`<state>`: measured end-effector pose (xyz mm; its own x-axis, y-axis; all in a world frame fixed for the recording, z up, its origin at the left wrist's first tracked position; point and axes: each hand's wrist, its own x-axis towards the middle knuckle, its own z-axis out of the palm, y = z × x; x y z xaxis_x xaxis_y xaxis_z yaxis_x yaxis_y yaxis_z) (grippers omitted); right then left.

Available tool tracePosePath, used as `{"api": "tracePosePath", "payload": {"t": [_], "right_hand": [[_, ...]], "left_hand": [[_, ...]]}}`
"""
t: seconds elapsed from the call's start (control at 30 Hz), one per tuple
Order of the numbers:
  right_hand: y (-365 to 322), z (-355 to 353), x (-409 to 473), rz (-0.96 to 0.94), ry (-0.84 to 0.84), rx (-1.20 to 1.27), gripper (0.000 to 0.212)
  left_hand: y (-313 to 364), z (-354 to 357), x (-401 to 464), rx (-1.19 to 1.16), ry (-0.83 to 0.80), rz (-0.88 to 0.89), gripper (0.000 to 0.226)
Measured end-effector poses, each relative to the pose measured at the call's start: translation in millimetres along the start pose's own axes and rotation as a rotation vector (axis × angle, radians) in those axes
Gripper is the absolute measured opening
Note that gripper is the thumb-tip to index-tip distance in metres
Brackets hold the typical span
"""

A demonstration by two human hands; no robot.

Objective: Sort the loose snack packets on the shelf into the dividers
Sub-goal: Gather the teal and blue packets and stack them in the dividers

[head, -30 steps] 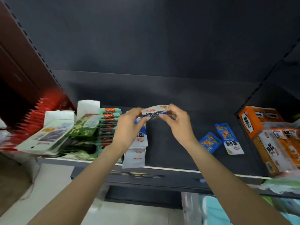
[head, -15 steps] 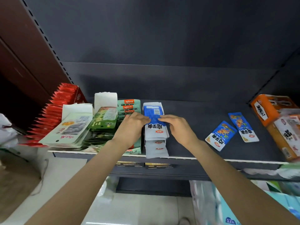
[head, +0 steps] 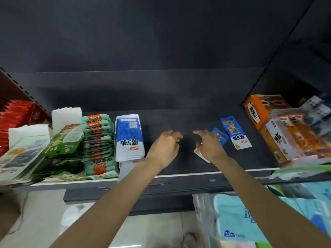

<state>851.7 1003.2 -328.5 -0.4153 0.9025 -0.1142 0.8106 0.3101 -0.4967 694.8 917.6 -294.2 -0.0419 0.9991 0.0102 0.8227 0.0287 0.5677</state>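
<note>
Loose snack packets: two blue ones lie flat on the dark shelf (head: 179, 120), right of centre. The nearer packet (head: 218, 135) is mostly hidden under the right hand (head: 208, 146); the farther packet (head: 235, 132) lies just beyond it, fully in view, its long side running front to back.

Right hand: fingers loosely curled, over the nearer packet. A pale corner shows below the palm; whether the fingers already pinch the packet cannot be told. Left hand (head: 165, 146): fingers relaxed and slightly bent, holding nothing, over bare shelf between the blue-and-white stack (head: 129, 138) and the right hand.

Handling, judged: thin sealed foil pouches, light, pliable, probably slick. Lying flat, they give little to grasp; best taken by pinching a crimped end seal, or slid toward the front lip to lift an edge.

Outward: sorted rows stand to the left, namely the blue-and-white stack, then green packets (head: 97, 140), then red packets (head: 16, 119) at far left. Orange boxes (head: 258, 110) crowd the right end. The shelf between stack and loose packets lies open, giving room to carry a packet leftward. Front lip (head: 197, 174) is close to the wrists; a sliding packet could go over it.
</note>
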Motion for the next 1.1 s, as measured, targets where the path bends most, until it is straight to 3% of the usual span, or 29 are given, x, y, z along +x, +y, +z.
{"api": "tracePosePath", "payload": {"t": [0.1, 0.2, 0.37, 0.43, 0.5, 0.6, 0.8, 0.93, 1.03, 1.1], "right_hand": [[45, -6, 4, 0.066, -0.131, -0.065, 0.060], [75, -10, 9, 0.066, -0.236, -0.145, 0.071], [96, -12, 20, 0.053, -0.219, -0.192, 0.074], [98, -14, 22, 0.036, -0.217, -0.211, 0.075], [97, -16, 23, 0.029, -0.207, -0.212, 0.079], [91, -21, 24, 0.024, -0.146, -0.190, 0.076], [38, -38, 13, -0.137, 0.075, -0.088, 0.017], [-20, -34, 3, -0.280, 0.206, 0.032, 0.014], [-68, -26, -2, -0.350, 0.234, 0.276, 0.021], [-100, -19, -5, -0.390, 0.231, 0.443, 0.020]], "left_hand": [[16, 42, 26, -0.137, -0.182, -0.191, 0.036], [23, 78, 48, -0.053, -0.279, -0.309, 0.036], [40, 112, 70, 0.198, -0.233, -0.474, 0.078], [42, 118, 77, 0.207, -0.230, -0.524, 0.077], [40, 118, 83, 0.158, -0.221, -0.553, 0.057], [38, 105, 84, 0.001, -0.124, -0.436, 0.025], [46, 43, 52, -0.157, 0.312, -0.150, 0.009], [29, -14, 22, -0.225, 0.437, -0.074, 0.019], [8, -59, -4, -0.066, 0.478, 0.049, 0.012], [-6, -86, -22, 0.038, 0.500, 0.142, 0.022]]}}
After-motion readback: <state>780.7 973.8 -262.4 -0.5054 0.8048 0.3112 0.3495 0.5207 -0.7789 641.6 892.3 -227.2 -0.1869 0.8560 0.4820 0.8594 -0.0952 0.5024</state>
